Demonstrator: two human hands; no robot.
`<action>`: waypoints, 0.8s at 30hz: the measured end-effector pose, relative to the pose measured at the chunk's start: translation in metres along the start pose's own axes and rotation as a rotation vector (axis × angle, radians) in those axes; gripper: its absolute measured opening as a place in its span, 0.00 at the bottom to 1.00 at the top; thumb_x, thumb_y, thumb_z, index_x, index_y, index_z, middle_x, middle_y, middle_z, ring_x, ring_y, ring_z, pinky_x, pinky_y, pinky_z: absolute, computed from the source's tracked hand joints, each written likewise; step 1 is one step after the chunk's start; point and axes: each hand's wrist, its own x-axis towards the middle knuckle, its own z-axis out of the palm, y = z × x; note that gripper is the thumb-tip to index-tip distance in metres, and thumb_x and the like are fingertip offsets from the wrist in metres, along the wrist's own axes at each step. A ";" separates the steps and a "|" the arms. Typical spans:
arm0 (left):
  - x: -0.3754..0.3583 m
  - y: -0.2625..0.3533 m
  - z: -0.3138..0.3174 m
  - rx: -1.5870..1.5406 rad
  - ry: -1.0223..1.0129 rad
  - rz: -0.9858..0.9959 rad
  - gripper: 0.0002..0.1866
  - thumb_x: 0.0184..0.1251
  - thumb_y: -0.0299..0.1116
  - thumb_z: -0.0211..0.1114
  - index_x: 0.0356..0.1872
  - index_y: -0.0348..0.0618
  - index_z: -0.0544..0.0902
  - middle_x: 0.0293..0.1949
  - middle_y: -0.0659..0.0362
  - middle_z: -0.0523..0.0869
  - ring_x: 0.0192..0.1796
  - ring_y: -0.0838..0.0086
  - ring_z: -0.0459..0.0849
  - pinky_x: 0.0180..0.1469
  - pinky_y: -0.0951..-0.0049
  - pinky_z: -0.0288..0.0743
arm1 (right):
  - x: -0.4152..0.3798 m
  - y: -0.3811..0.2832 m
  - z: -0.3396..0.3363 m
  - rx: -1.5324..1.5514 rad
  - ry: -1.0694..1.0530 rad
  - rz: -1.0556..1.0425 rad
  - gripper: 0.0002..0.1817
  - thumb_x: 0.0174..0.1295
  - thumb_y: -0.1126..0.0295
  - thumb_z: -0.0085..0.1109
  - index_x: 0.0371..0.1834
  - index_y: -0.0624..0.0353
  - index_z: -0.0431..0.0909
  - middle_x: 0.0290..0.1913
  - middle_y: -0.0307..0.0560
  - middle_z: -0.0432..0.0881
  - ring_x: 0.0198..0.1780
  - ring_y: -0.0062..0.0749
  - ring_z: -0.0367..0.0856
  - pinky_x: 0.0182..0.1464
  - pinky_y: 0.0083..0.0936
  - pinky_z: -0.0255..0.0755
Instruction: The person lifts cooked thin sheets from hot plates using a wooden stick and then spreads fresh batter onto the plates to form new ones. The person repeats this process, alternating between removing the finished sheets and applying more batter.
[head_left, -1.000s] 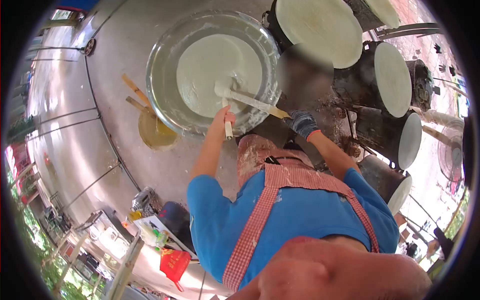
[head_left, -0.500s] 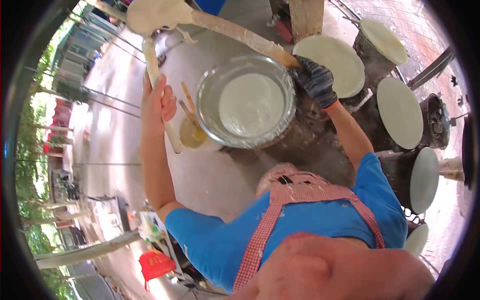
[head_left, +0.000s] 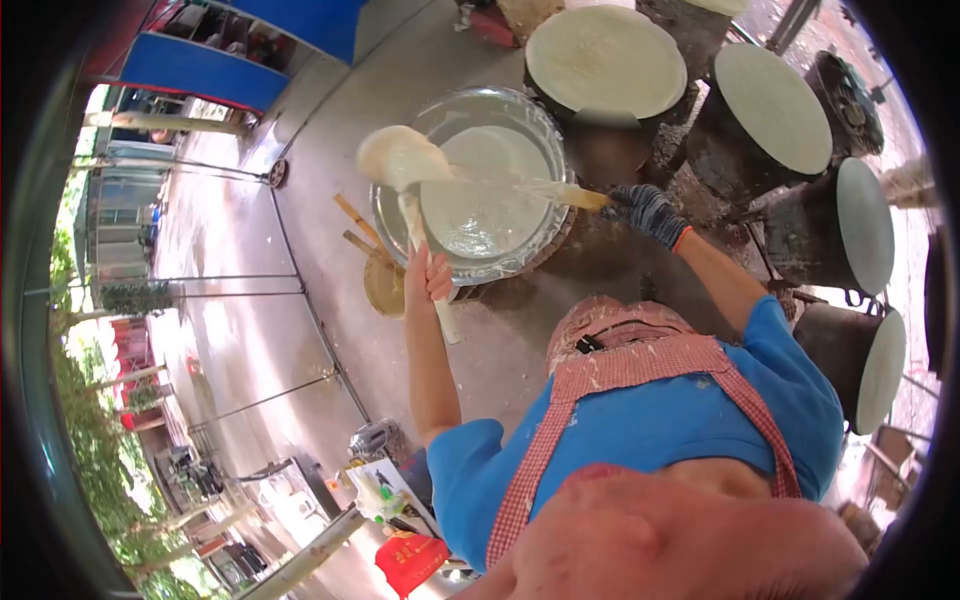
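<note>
The bare left hand (head_left: 428, 277) was clenched on one batter-coated stick (head_left: 424, 262); the gloved right hand (head_left: 648, 211) was grasping the other stick (head_left: 520, 186); a soft, heavy, slippery dough lump (head_left: 398, 157) hung where they met, over the batter bowl (head_left: 400, 238); best gripped at the dry stick ends.

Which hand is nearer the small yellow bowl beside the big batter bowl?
Left. The left hand is right beside the yellow bowl; the gloved right hand is across the batter bowl.

Single head-worn fisheye view, steeply downward over chest and arms, near.
</note>
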 end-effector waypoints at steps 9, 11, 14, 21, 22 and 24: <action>0.046 -0.031 0.078 0.287 -0.093 -0.252 0.11 0.66 0.41 0.47 0.25 0.52 0.68 0.12 0.69 0.59 0.07 0.84 0.55 0.05 0.84 0.45 | -0.072 0.034 -0.029 -0.023 0.167 0.245 0.20 0.47 0.54 0.62 0.34 0.60 0.77 0.28 0.51 0.79 0.28 0.35 0.75 0.33 0.29 0.67; 0.072 -0.042 0.076 0.443 -0.276 -0.334 0.12 0.67 0.42 0.45 0.26 0.51 0.69 0.12 0.69 0.59 0.07 0.84 0.53 0.05 0.84 0.46 | -0.120 0.034 -0.052 -0.046 0.307 0.176 0.19 0.48 0.53 0.61 0.31 0.60 0.77 0.26 0.51 0.78 0.27 0.40 0.74 0.32 0.31 0.66; 0.107 -0.118 0.148 0.621 -0.098 -0.216 0.13 0.68 0.42 0.43 0.28 0.48 0.70 0.11 0.68 0.58 0.07 0.84 0.53 0.05 0.84 0.47 | -0.152 0.084 -0.061 0.083 0.479 0.061 0.19 0.49 0.52 0.59 0.28 0.59 0.76 0.27 0.54 0.76 0.28 0.46 0.72 0.31 0.33 0.66; 0.232 -0.310 0.187 -0.141 0.057 -0.944 0.13 0.67 0.34 0.44 0.37 0.30 0.66 0.15 0.65 0.61 0.11 0.84 0.58 0.12 0.83 0.60 | -0.376 0.214 -0.029 -0.038 0.667 0.580 0.21 0.47 0.48 0.56 0.27 0.57 0.77 0.26 0.52 0.77 0.29 0.46 0.76 0.34 0.36 0.68; 0.245 -0.344 0.202 -0.185 0.033 -1.070 0.12 0.67 0.32 0.43 0.36 0.31 0.67 0.15 0.65 0.61 0.11 0.83 0.58 0.12 0.83 0.59 | -0.417 0.215 -0.028 -0.024 0.722 0.640 0.21 0.47 0.48 0.56 0.27 0.57 0.77 0.26 0.52 0.77 0.29 0.46 0.76 0.34 0.36 0.68; 0.270 -0.414 0.238 -0.140 -0.057 -1.166 0.12 0.67 0.33 0.43 0.37 0.32 0.67 0.15 0.64 0.61 0.11 0.83 0.58 0.12 0.83 0.58 | -0.481 0.209 -0.043 -0.017 0.747 0.859 0.20 0.46 0.49 0.56 0.27 0.57 0.76 0.26 0.52 0.78 0.30 0.46 0.77 0.34 0.35 0.69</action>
